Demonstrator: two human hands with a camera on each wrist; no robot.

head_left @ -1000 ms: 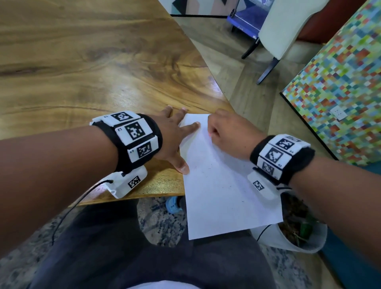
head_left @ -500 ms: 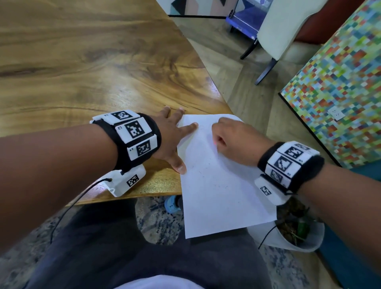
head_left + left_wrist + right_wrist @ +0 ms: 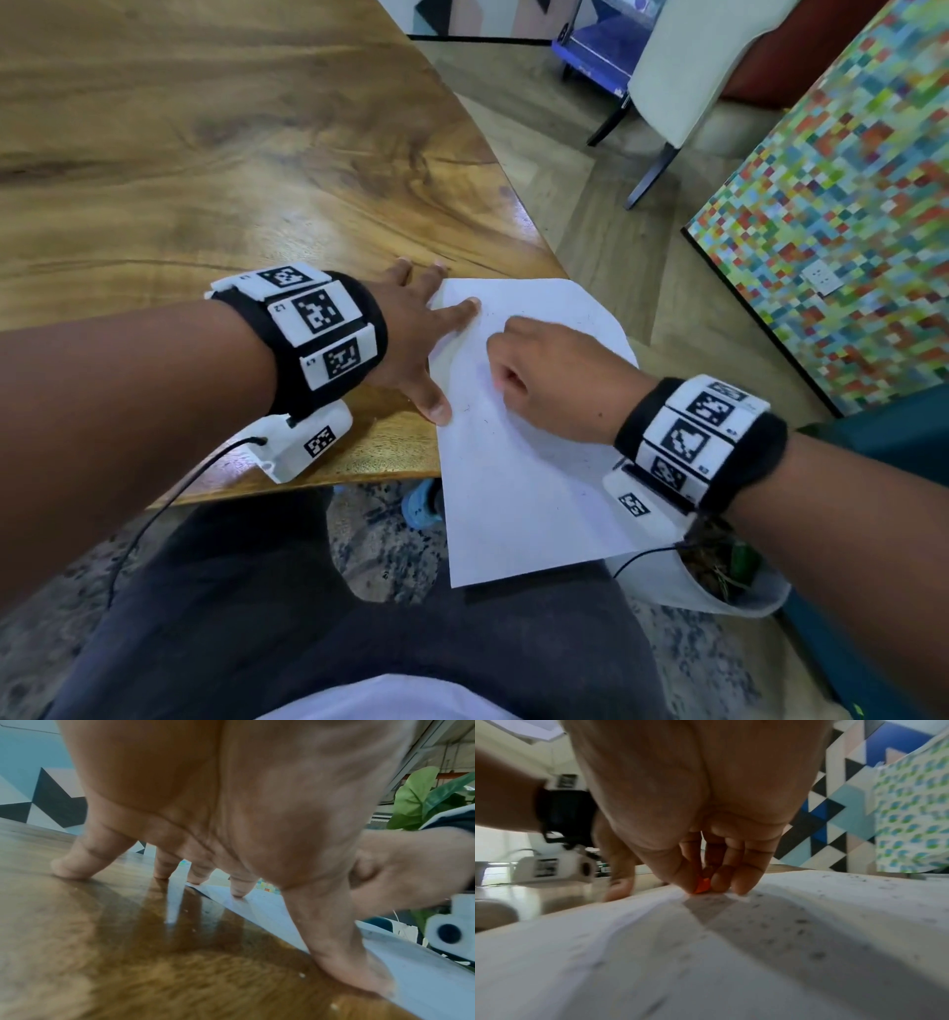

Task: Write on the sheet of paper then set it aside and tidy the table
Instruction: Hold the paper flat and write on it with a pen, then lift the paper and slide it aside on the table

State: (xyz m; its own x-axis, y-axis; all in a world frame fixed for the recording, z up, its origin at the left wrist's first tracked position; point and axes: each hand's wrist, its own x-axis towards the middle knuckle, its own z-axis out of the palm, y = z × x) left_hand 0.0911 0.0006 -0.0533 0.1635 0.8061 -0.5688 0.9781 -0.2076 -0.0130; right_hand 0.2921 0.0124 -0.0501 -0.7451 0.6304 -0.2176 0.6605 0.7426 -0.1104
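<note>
A white sheet of paper [image 3: 513, 488] lies on the near right corner of the wooden table [image 3: 205, 154] and overhangs the edge toward my lap. My left hand [image 3: 431, 349] presses its left edge flat with spread, straight fingers [image 3: 239, 888] and thumb. My right hand [image 3: 513, 360] rests on the upper part of the sheet with its fingers curled under. In the right wrist view, thumb and fingers pinch a small orange writing piece [image 3: 702, 887] whose tip touches the paper [image 3: 706, 953]. Faint dark specks dot the sheet.
The table's right edge runs diagonally past the sheet's top. A white plant pot [image 3: 719, 591] stands on the floor below my right wrist. A pale chair [image 3: 683, 77] and a multicoloured mosaic panel [image 3: 821, 231] are to the right. A blue shoe [image 3: 421, 506] shows under the table.
My right hand has slid a little down and left across the sheet. The left hand keeps pressing the same edge. The sheet has barely shifted.
</note>
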